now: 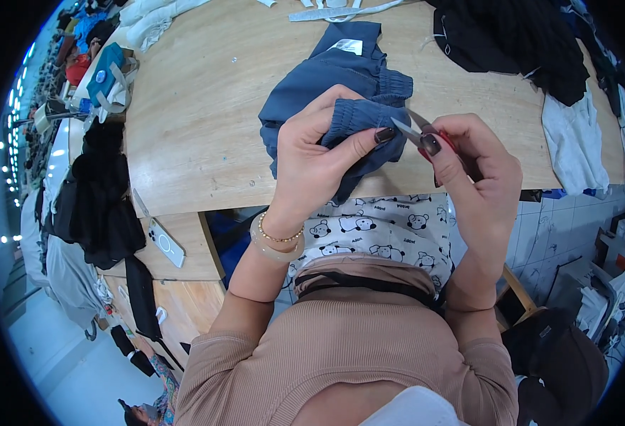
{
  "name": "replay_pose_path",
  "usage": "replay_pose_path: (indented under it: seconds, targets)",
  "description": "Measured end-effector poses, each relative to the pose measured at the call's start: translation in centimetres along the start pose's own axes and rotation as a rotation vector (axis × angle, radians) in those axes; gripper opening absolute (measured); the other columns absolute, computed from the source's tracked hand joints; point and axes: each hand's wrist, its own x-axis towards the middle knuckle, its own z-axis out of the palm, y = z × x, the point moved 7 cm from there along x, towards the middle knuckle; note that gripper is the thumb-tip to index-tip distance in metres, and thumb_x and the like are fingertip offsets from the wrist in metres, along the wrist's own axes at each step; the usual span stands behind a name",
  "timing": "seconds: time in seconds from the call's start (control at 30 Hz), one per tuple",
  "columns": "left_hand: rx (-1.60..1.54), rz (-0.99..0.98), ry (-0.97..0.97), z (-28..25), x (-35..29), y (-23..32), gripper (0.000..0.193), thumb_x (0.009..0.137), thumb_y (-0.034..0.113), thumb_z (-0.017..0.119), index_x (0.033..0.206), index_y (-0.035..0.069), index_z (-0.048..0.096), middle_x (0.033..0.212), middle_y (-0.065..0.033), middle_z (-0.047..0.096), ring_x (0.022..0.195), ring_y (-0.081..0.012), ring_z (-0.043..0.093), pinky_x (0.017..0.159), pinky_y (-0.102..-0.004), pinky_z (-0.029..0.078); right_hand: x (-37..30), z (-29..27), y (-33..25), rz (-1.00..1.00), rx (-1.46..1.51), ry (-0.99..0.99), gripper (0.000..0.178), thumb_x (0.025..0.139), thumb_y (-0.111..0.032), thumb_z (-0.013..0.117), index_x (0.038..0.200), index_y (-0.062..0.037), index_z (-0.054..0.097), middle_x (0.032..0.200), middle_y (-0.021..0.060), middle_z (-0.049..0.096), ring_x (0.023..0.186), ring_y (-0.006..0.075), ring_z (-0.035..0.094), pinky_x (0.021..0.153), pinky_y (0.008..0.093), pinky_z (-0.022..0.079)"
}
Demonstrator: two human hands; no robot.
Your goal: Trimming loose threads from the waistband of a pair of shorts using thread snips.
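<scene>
A dark blue garment (302,92) with gathered elastic edges and a white label lies partly on the wooden table, in front of me. My left hand (309,153) is closed on it, lifting one elastic edge with the thumb laid along the fabric. In my right hand (483,163) is a small pair of scissors (406,130) with red handles, its blades parted. The blade tips are at the lifted elastic edge, close to my left thumb. Whether they touch the cloth, I cannot tell. Part of the handles is hidden behind my right fingers.
A black garment (511,42) and white cloth (572,138) lie at the table's right. White straps (341,11) rest at the far edge. A phone (166,243) lies on a lower wooden surface at left, near black cloth (103,192). Another person (160,387) is at lower left.
</scene>
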Motion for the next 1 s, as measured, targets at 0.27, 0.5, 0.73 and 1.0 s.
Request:
replay_pose_path:
  seconds: [0.27,0.5,0.73,1.0]
  targets:
    - [0.009,-0.049,-0.01,0.2,-0.1,0.0,0.012,0.074,-0.004,0.068,0.086,-0.004,0.068,0.089,-0.0088,0.062,0.083,-0.0152,0.056,0.073,-0.0246,0.044,-0.2,0.0,-0.5,0.0,-0.049,0.026,0.006,0.085,-0.004,0.062,0.089,-0.0003,0.061,0.062,0.0,0.053,0.055,0.003,0.043,0.049,0.0175,0.032]
    - [0.036,0.011,-0.024,0.2,0.0,0.1,0.014,0.076,-0.003,0.067,0.089,-0.002,0.069,0.086,-0.0056,0.06,0.077,-0.0113,0.057,0.066,-0.0211,0.045,-0.3,0.1,-0.6,-0.029,-0.094,0.04,0.006,0.085,-0.005,0.061,0.089,-0.001,0.06,0.062,0.0017,0.054,0.054,0.0032,0.044,0.048,0.018,0.033]
    - [0.013,0.002,-0.012,0.2,0.0,0.1,0.013,0.076,-0.002,0.068,0.089,-0.003,0.069,0.085,-0.0057,0.06,0.076,-0.0112,0.057,0.066,-0.0208,0.045,-0.3,0.1,-0.5,-0.023,-0.07,0.041,0.006,0.084,-0.004,0.061,0.089,-0.0008,0.06,0.063,0.0012,0.055,0.056,0.0027,0.045,0.049,0.0178,0.034]
    - [-0.125,-0.11,0.01,0.3,-0.2,-0.4,0.012,0.076,-0.002,0.068,0.088,-0.003,0.069,0.083,-0.0047,0.061,0.075,-0.0103,0.056,0.064,-0.0201,0.044,0.1,0.8,1.1,0.006,0.205,0.001,0.006,0.086,-0.005,0.061,0.091,-0.0008,0.06,0.068,-0.003,0.056,0.057,0.0001,0.044,0.051,0.0145,0.032]
